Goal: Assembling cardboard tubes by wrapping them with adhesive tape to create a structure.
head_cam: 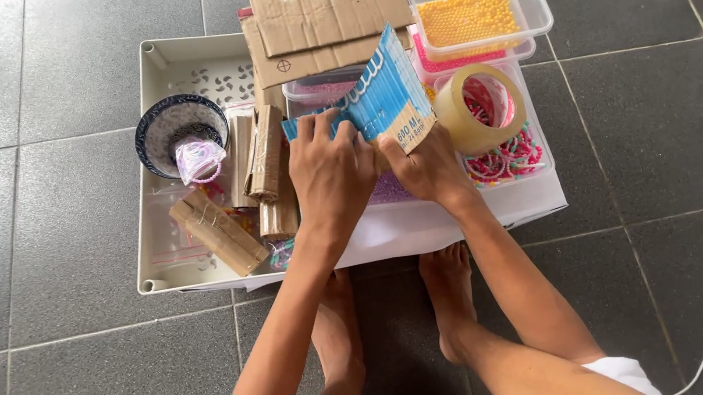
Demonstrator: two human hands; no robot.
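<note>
The left hand [329,166] is closed over the near edge of a blue piece of cardboard [375,98], fingers curled on top, and the right hand [427,167] grips the same piece from below at its printed tan corner, so that the sheet is held tilted above a white tray [156,167] on the grey tiled floor [79,361]. The cardboard is flat and stiff, with a ribbed blue face, and appears not yet rolled or folded. Just left of the hands, several brown cardboard rolls [264,168] are already lying in the tray, one tied bundle [219,233] nearest the front, which suggests part of the work is done. A patterned bowl [176,129] holding a small bag of beads stands beyond them. To the right, a roll of clear tape [475,108] rests on a clear box of pink bead rings [513,157]; behind it a box of yellow beads [472,16] is stacked, beside flat brown cardboard sheets [322,15].
</note>
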